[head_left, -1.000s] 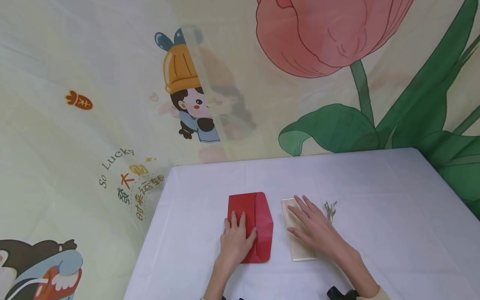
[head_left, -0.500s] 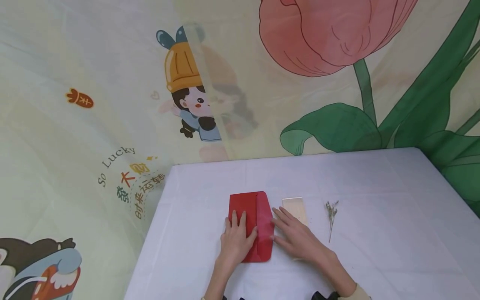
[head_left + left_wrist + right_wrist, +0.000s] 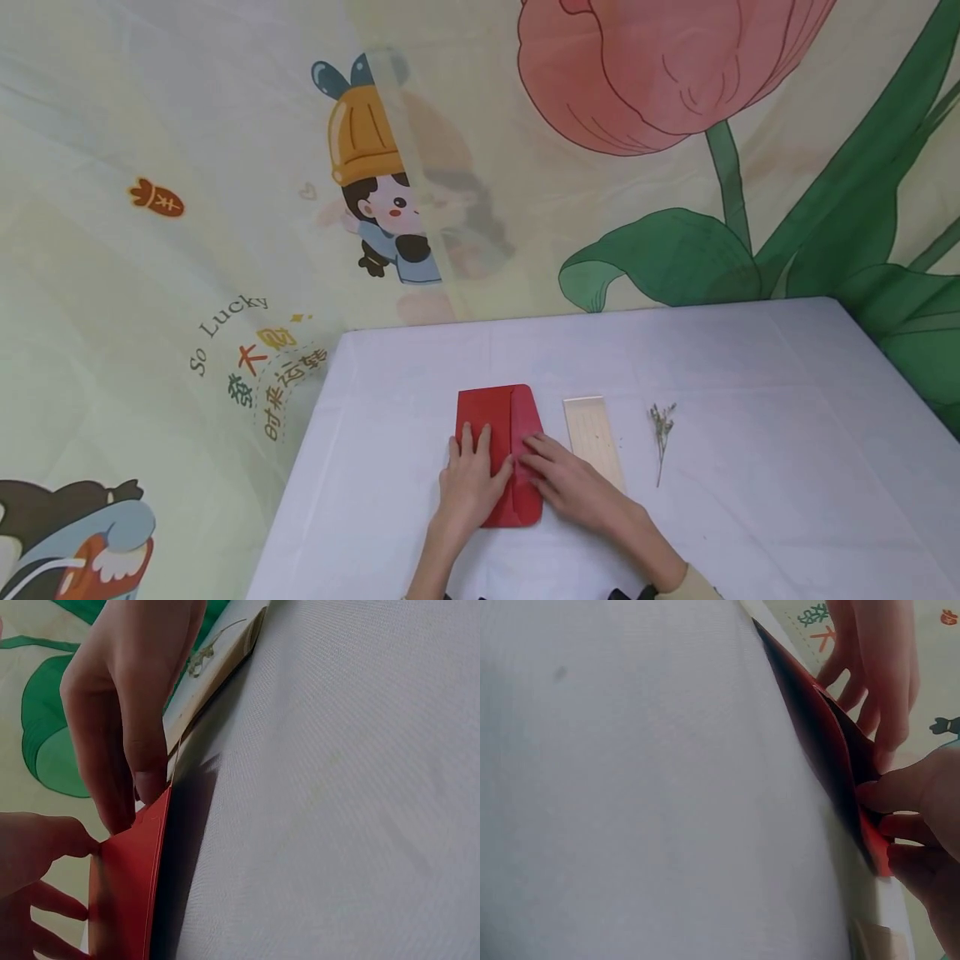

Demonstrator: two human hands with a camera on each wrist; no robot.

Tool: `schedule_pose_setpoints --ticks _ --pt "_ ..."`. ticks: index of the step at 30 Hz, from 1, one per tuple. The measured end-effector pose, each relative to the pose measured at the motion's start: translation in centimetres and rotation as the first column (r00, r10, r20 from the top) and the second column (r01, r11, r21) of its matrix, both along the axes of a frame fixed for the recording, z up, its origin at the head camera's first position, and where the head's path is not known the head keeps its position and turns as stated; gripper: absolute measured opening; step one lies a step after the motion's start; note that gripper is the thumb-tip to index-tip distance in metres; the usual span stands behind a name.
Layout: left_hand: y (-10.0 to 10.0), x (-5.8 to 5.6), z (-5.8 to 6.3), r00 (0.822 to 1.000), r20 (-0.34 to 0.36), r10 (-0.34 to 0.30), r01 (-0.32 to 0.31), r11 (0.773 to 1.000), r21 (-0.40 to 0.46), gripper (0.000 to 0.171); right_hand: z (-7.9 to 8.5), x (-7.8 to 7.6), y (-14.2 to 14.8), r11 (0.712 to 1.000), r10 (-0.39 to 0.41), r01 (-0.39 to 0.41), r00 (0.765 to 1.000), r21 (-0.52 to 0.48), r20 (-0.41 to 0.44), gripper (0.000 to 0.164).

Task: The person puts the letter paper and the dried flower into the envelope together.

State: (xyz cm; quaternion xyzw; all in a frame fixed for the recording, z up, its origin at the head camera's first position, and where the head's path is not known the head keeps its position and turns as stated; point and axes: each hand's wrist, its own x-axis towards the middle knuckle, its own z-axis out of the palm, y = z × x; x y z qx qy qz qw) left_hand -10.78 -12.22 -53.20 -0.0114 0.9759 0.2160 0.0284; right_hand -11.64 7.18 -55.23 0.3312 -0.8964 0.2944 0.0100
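A red envelope point(image 3: 480, 408) lies on the white-covered table, its flap point(image 3: 528, 493) unfolded to the right. My left hand point(image 3: 472, 479) rests on the envelope's body with fingers spread. Fingertips of my right hand point(image 3: 566, 479) touch the flap beside the envelope's mouth. In the right wrist view that mouth gapes slightly, and the right thumb point(image 3: 892, 791) sits right at it. A pale cream card point(image 3: 596, 429) lies just right of the envelope, its lower part overlapped by the right hand. In the left wrist view both hands meet at the envelope point(image 3: 127, 892).
A small dried flower sprig point(image 3: 662, 437) lies to the right of the card. The white tablecloth point(image 3: 780, 433) spreads around these things. Behind the table hangs a printed cloth point(image 3: 255, 150) with a tulip and cartoon figures.
My right hand has moved left from the card onto the envelope's flap, uncovering most of the card and the flower sprig. The left hand has stayed on the envelope.
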Motion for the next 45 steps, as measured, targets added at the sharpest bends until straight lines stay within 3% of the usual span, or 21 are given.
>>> schedule_pose_setpoints --ticks 14,25,32,38,45 --pt "-0.1 0.0 0.1 0.999 -0.008 -0.041 0.041 0.999 0.031 0.076 -0.5 0.1 -0.4 0.999 -0.014 0.013 0.999 0.038 0.032 0.043" --pt "-0.8 0.2 0.1 0.989 0.020 -0.147 0.145 0.987 0.072 0.038 -0.7 0.3 -0.7 1.000 0.009 -0.009 1.000 0.003 0.012 0.042" --pt "-1.9 0.4 0.4 0.975 0.054 -0.215 0.205 0.968 0.144 0.031 -0.6 0.2 -0.8 1.000 0.002 -0.002 1.000 0.016 0.018 0.041" --pt "-3.2 0.0 0.9 0.949 0.115 -0.295 0.265 0.938 0.222 0.043 0.0 -0.1 -0.7 0.999 -0.011 0.009 0.998 0.036 0.055 0.037" --pt "-3.4 0.1 0.7 0.931 0.153 -0.332 0.293 0.928 0.230 0.069 0.0 -0.2 -0.7 0.999 -0.012 0.009 0.996 0.034 0.083 0.039"
